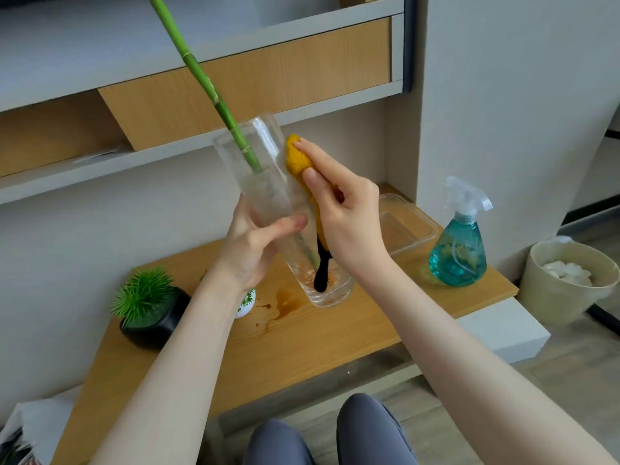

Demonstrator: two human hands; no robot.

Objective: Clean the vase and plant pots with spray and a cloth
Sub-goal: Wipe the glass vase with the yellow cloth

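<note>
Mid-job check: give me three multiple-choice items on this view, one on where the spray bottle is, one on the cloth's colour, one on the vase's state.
1. Where does the spray bottle stand?
A. right end of the wooden table
B. upper shelf
C. floor
2. What colour is the cloth?
A. white
B. yellow
C. red
3. How is the vase?
A. lying flat
B. upright, untouched
C. tilted, held

Key: 1 A, the spray bottle stands on the wooden table at its right end. 2 B, the cloth under the right hand is yellow. 3 C, the left hand grips the leaning vase.
</note>
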